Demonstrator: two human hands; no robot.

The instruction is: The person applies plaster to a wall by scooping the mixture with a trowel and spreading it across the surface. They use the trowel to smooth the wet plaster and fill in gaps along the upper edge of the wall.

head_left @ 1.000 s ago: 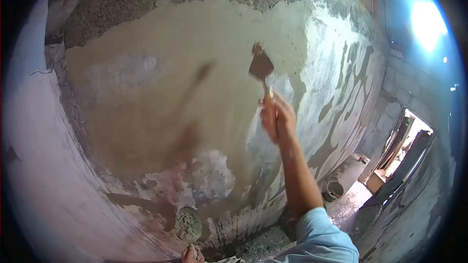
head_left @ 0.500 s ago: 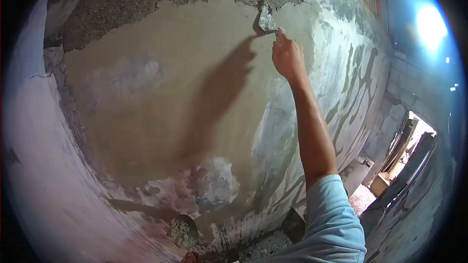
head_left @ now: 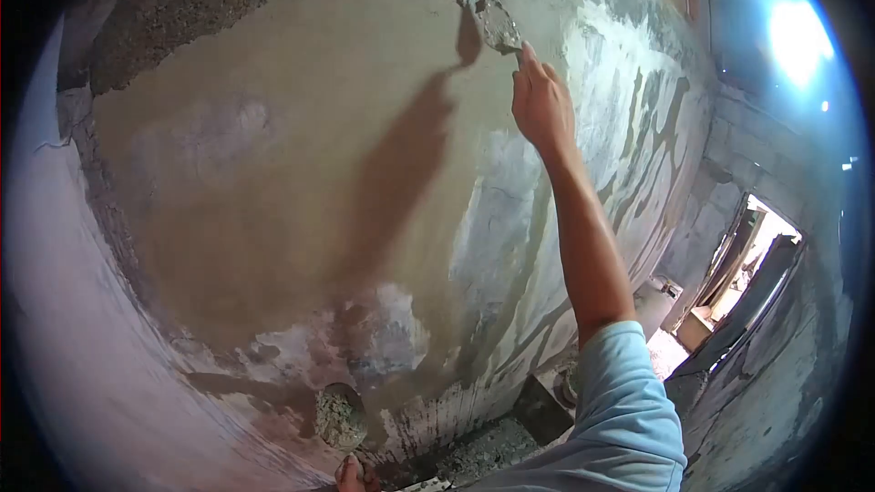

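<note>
My right hand [head_left: 544, 105], arm stretched up, is closed round the handle of a trowel [head_left: 499, 27]. The trowel's blade, smeared with wet mortar, is at the upper edge of the smooth plaster [head_left: 273, 173], just under the rough band [head_left: 210, 9] of the wall. A shadow of the hand and trowel falls on the plaster to their left. At the bottom, my left hand [head_left: 352, 474] is partly in view, closed at the lower end of a mortar-laden tool [head_left: 340, 417]; the grip is mostly cut off by the frame.
On the right the wall [head_left: 629, 128] is streaked with damp marks. A doorway [head_left: 738, 282] opens at the far right, below a bright light [head_left: 800, 41]. Near the wall's foot stands a dark box-like container [head_left: 544, 408], with rubble [head_left: 488, 451] beside it.
The trowel blade has tilted and come away from its shadow on the wall. More of my left hand shows at the bottom. The view has shifted slightly, moving the wall left and up.
</note>
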